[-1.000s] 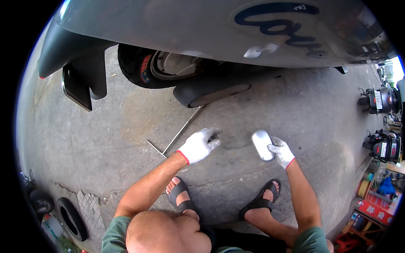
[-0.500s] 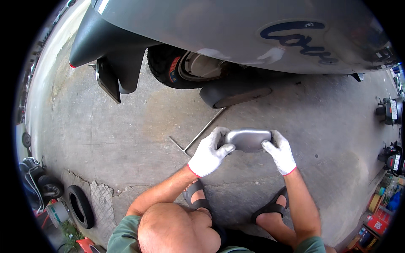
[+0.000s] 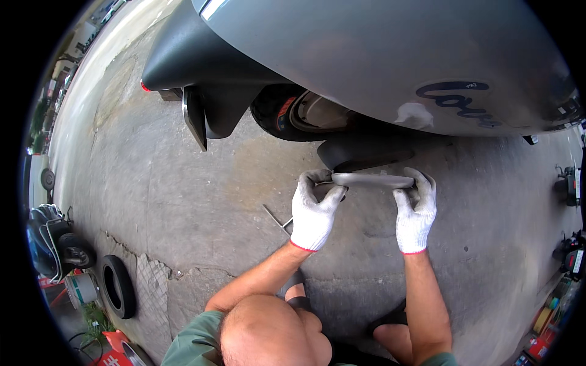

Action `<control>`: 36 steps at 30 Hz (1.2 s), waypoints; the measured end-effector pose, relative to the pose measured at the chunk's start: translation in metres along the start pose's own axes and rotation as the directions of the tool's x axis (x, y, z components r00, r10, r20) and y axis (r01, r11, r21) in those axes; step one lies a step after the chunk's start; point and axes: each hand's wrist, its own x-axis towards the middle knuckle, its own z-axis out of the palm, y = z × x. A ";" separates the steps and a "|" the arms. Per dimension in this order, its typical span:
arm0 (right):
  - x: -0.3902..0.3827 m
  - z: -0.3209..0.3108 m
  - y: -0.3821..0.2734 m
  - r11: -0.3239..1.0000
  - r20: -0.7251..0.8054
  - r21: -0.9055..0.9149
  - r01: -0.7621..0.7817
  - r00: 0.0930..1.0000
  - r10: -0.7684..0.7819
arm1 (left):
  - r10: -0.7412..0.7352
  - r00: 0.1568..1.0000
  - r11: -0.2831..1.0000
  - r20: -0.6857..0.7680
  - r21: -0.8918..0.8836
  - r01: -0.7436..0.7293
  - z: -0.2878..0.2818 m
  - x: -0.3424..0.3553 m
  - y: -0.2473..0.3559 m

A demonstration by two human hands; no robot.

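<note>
A silver oblong cover panel [image 3: 373, 180] is held level between my two white-gloved hands, seen nearly edge-on. My left hand [image 3: 313, 207] pinches its left end between thumb and fingers. My right hand [image 3: 417, 207] grips the right end the same way. Just beyond the panel is the dark rounded housing [image 3: 360, 154] low on a grey scooter [image 3: 360, 55]; I cannot tell if they touch. Behind that housing shows the scooter's rear wheel [image 3: 284, 114]. A T-shaped metal wrench [image 3: 279, 221] lies on the ground, partly hidden by my left hand.
The ground is stained concrete [image 3: 201, 201] with a cracked edge. At the left are a loose tyre [image 3: 118, 287], a bucket [image 3: 82, 289] and another scooter [image 3: 58, 244]. More scooters [image 3: 571, 186] stand along the right. The near scooter's black mudguard [image 3: 229, 110] juts out at the far left.
Both hands have raised the panel away from me, toward the scooter. It has tipped from showing its broad face to nearly edge-on. My view has shifted slightly.
</note>
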 end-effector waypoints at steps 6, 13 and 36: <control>0.004 0.000 -0.002 0.998 -0.001 -0.062 0.014 1.000 -0.014 | -0.007 1.000 0.991 -0.005 0.131 0.008 -0.003 0.007 0.001; 0.013 0.007 0.003 0.983 -0.094 0.133 -0.128 0.986 0.141 | 0.098 0.995 0.979 -0.022 0.184 -0.092 -0.003 0.013 -0.003; 0.026 0.035 0.048 0.270 0.232 0.905 -0.328 0.914 0.333 | -0.024 0.710 -0.006 0.704 0.710 -0.704 0.071 0.067 0.096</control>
